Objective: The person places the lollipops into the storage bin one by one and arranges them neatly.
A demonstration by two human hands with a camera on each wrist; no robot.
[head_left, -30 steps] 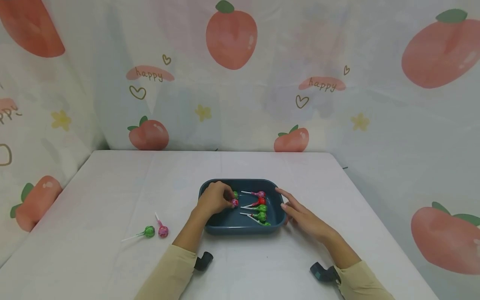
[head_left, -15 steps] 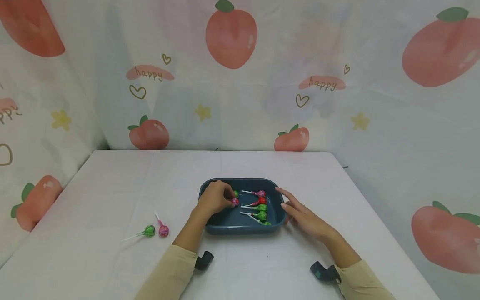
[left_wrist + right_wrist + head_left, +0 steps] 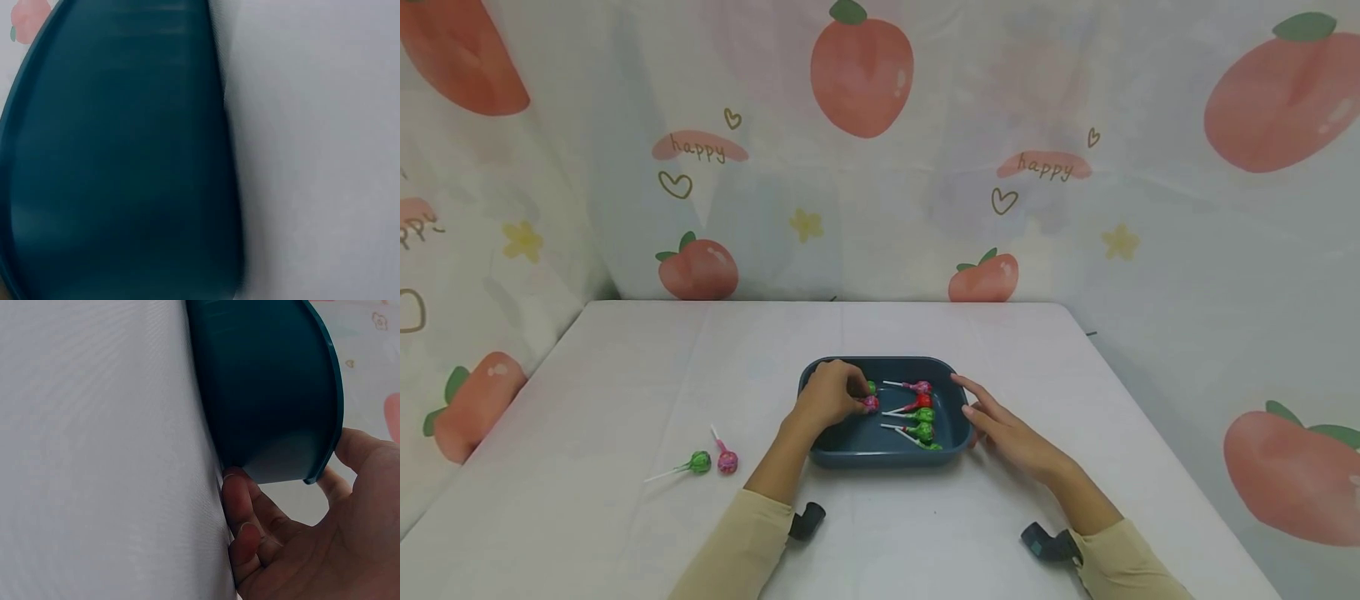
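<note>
A dark blue tray (image 3: 883, 460) stands on the white table, shown from outside in both wrist views. Inside it my left hand (image 3: 829, 398) pinches a pink lollipop (image 3: 870, 404) near its left end. Just behind those fingers a green lollipop (image 3: 872, 387) peeks out, mostly hidden. Toward the tray's right side lie several lollipops: a pink one (image 3: 921, 387), a red one (image 3: 922, 402) and green ones (image 3: 924, 432). My right hand (image 3: 1011, 433) rests loosely against the tray's right end; in the right wrist view its fingers (image 3: 236, 497) touch the wall low down. The left wrist view shows no fingers.
Left of the tray, a green lollipop (image 3: 700, 462) and a pink lollipop (image 3: 727, 462) lie on the table (image 3: 587, 400). Black devices (image 3: 808, 522) are strapped at both wrists. A peach-printed cloth (image 3: 880, 208) hangs behind the table.
Almost nothing differs. My left hand stays at the pink lollipop and my right hand keeps its place at the tray's end; the view shifts very slightly.
</note>
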